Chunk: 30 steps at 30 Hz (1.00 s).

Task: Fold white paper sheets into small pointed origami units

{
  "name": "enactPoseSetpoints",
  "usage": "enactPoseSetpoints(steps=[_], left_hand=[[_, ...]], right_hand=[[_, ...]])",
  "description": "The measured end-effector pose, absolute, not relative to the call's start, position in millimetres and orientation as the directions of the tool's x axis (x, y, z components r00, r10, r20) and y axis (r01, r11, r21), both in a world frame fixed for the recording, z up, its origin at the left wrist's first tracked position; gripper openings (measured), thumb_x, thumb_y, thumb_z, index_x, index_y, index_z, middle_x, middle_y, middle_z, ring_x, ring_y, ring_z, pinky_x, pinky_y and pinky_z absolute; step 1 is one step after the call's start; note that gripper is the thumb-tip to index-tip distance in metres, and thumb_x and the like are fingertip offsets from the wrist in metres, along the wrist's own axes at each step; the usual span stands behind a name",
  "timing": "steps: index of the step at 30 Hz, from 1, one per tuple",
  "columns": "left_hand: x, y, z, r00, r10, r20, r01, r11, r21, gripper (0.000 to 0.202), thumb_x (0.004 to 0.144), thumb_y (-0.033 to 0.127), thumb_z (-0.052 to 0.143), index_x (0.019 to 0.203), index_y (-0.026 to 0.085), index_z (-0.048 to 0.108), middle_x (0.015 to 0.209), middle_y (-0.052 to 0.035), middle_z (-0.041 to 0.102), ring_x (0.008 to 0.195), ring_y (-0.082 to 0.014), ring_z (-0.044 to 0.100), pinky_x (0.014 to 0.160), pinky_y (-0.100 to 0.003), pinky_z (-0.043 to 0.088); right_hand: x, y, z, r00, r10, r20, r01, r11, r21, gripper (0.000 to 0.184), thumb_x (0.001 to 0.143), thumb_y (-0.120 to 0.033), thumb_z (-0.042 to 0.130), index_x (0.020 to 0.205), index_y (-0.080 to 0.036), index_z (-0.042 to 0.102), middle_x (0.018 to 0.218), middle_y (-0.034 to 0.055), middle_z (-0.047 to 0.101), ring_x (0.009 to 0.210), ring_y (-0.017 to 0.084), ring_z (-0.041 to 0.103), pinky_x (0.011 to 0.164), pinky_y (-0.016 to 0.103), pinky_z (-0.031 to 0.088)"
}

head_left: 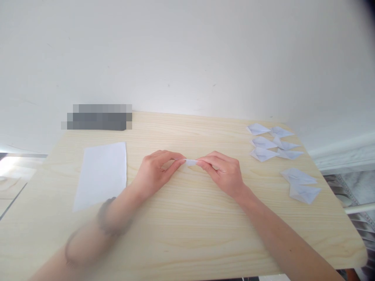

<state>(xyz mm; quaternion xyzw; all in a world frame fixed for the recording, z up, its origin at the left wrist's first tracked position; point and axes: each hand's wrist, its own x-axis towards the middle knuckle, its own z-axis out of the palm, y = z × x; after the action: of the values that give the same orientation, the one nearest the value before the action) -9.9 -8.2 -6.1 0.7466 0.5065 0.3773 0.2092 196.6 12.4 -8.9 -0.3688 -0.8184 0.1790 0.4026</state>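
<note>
My left hand [155, 169] and my right hand [224, 171] meet at the middle of a light wooden table [187, 234]. Both pinch the ends of a small folded piece of white paper [191, 161] held just above the tabletop. The fingers of each hand are closed on it, and most of the paper is hidden between the fingertips. A flat stack of white paper sheets [101, 175] lies to the left of my left hand.
Several folded white paper shapes [272, 142] lie at the far right of the table, with two more folded paper shapes [301, 185] nearer the right edge. A dark blurred object [99, 119] sits at the back left by the white wall.
</note>
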Motion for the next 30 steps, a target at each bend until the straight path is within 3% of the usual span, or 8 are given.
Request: enactPoseSetpoints(steps=[3, 5, 10, 15, 18, 22, 30], left_hand=[[-6.6, -11.7, -2.3, 0.202, 0.967, 0.157, 0.517, -0.242, 0.821, 0.027, 0.078, 0.037, 0.064, 0.101, 0.022, 0.065, 0.097, 0.0003, 0.07, 0.078, -0.0142, 0.065, 0.069, -0.022, 0.049], [-4.5, -13.2, -1.0, 0.218, 0.971, 0.101, 0.467, -0.195, 0.862, 0.025, 0.077, 0.038, 0.064, 0.096, 0.022, 0.067, 0.093, 0.0018, 0.071, 0.076, -0.0134, 0.065, 0.07, -0.02, 0.049], [-1.9, -12.1, 1.4, 0.168, 0.983, 0.077, 0.472, -0.148, 0.869, 0.02, 0.08, 0.037, 0.061, 0.082, 0.019, 0.07, 0.08, 0.0021, 0.072, 0.071, -0.0128, 0.065, 0.065, -0.018, 0.048], [-5.7, -11.0, -1.0, 0.154, 0.987, -0.039, 0.449, -0.034, 0.893, 0.024, 0.08, 0.04, 0.06, 0.087, 0.02, 0.071, 0.074, 0.0015, 0.072, 0.069, -0.0149, 0.066, 0.061, -0.019, 0.047], [-9.3, -11.6, -3.1, 0.236, 0.97, -0.064, 0.362, -0.027, 0.932, 0.026, 0.084, 0.039, 0.054, 0.093, 0.02, 0.07, 0.079, 0.0007, 0.073, 0.073, -0.014, 0.066, 0.067, -0.019, 0.049], [-11.0, -9.1, -2.7, 0.276, 0.961, -0.034, 0.301, -0.053, 0.952, 0.027, 0.085, 0.037, 0.054, 0.085, 0.016, 0.071, 0.077, -0.0012, 0.072, 0.07, -0.013, 0.065, 0.065, -0.018, 0.049], [-8.3, -6.6, -4.6, 0.275, 0.95, -0.149, 0.212, 0.092, 0.973, 0.03, 0.074, 0.039, 0.067, 0.095, 0.018, 0.068, 0.089, -0.0037, 0.072, 0.081, -0.0199, 0.066, 0.07, -0.027, 0.051]], right_hand=[[195.3, 10.5, -9.0, -0.373, 0.76, 0.532, 0.427, 0.65, -0.629, 0.009, 0.081, -0.019, 0.061, 0.079, -0.015, 0.069, 0.07, 0.0028, 0.066, 0.061, 0.01, 0.058, 0.056, 0.022, 0.045], [194.9, 9.3, -9.6, -0.365, 0.764, 0.531, 0.401, 0.644, -0.651, 0.007, 0.079, -0.02, 0.063, 0.079, -0.016, 0.069, 0.07, 0.0025, 0.067, 0.06, 0.01, 0.059, 0.056, 0.022, 0.045], [192.5, 9.6, -11.9, -0.377, 0.785, 0.491, 0.441, 0.619, -0.65, 0.014, 0.079, -0.025, 0.064, 0.068, -0.016, 0.065, 0.061, 0.0005, 0.063, 0.054, 0.009, 0.054, 0.051, 0.023, 0.041], [191.4, 12.5, -10.8, -0.361, 0.834, 0.417, 0.475, 0.549, -0.687, 0.018, 0.08, -0.027, 0.062, 0.065, -0.016, 0.065, 0.059, 0.0002, 0.062, 0.052, 0.009, 0.052, 0.051, 0.022, 0.039], [194.3, 12.6, -9.3, -0.372, 0.869, 0.327, 0.447, 0.476, -0.757, 0.02, 0.081, -0.029, 0.061, 0.067, -0.016, 0.066, 0.059, 0.0, 0.062, 0.052, 0.009, 0.053, 0.051, 0.022, 0.039], [195.6, 11.8, -8.8, -0.38, 0.893, 0.242, 0.425, 0.402, -0.811, 0.023, 0.082, -0.031, 0.059, 0.066, -0.017, 0.065, 0.058, -0.0003, 0.062, 0.052, 0.008, 0.054, 0.05, 0.021, 0.04], [189.8, 7.2, -8.4, -0.321, 0.905, 0.279, 0.398, 0.396, -0.828, 0.022, 0.082, -0.03, 0.059, 0.064, -0.017, 0.064, 0.057, -0.0012, 0.062, 0.051, 0.009, 0.054, 0.051, 0.021, 0.041]])
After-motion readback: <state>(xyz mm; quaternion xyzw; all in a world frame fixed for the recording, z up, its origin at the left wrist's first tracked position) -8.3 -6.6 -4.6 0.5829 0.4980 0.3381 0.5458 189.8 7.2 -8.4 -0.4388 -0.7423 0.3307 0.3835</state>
